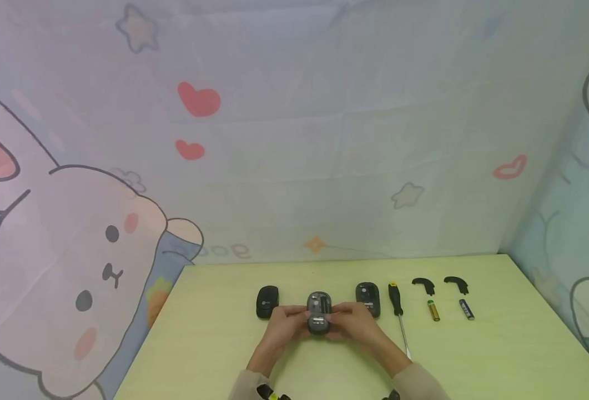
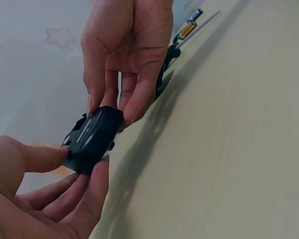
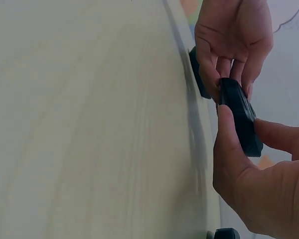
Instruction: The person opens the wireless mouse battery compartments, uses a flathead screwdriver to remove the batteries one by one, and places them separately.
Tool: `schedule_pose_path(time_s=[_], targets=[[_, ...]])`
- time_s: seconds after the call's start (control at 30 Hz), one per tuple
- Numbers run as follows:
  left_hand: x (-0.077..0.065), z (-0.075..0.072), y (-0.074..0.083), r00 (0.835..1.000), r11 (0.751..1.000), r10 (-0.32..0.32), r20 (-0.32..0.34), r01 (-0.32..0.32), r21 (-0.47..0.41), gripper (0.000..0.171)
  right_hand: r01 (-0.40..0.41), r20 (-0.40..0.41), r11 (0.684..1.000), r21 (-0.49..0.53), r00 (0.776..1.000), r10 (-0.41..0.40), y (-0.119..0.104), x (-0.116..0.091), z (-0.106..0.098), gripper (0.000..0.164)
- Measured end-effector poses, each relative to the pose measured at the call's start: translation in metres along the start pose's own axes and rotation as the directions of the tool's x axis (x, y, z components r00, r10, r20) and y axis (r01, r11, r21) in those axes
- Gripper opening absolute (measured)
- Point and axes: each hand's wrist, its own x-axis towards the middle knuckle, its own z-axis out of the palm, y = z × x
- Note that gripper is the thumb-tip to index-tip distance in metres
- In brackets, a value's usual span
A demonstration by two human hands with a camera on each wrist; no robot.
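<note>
So what do we have in the fingers?

One dark grey, rounded plastic computer mouse (image 1: 318,311), belly up, held clear of the table. Our left hand (image 1: 281,329) pinches one side, thumb on the upper face, fingers curled beneath; our right hand (image 1: 360,326) grips the other side likewise.

Why belly up?

Probably so we can see into the slotted underside. Thumbs sit near the edges, so the slot shows.

And the rest of our layout?

Glossy black mouse (image 1: 267,301) on the left, top up. Dark mouse with a pale label (image 1: 367,294) on the right, underside up, just behind our right hand. Then a black-handled screwdriver with a thin metal shaft (image 1: 395,300), two curved black plastic pieces (image 1: 424,284) (image 1: 457,284), a gold-and-green cylindrical battery (image 1: 433,310) and a dark, silver-banded one (image 1: 466,309). Spread in a row, we'd guess for easy picking.

Surface?

Pale yellow-green wood-grain tabletop (image 1: 194,333). Behind us hangs creased pale fabric (image 1: 274,72), printed with red hearts (image 1: 199,100), stars and a big white rabbit (image 1: 54,239).
</note>
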Motion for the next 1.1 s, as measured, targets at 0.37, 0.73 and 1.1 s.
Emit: schedule_pose_path(time_s=[0.37, 0.73, 1.1], targets=[[0.024, 0.001, -0.009, 0.996, 0.999, 0.019, -0.086, -0.016, 0.039, 0.038, -0.030, -0.121, 0.997, -0.064, 0.992, 0.022, 0.004, 0.031, 0.011, 0.037], [0.033, 0.000, 0.000, 0.996, 0.997, 0.002, -0.092, 0.005, 0.075, 0.034, -0.026, -0.182, 0.993, -0.114, 0.983, 0.005, 0.002, 0.042, 0.014, 0.029], [0.038, 0.000, 0.002, 0.983, 0.918, 0.140, -0.118, -0.084, 0.387, 0.029, -0.058, -0.252, 0.986, -0.154, 0.967, 0.018, 0.002, 0.044, 0.020, 0.030]])
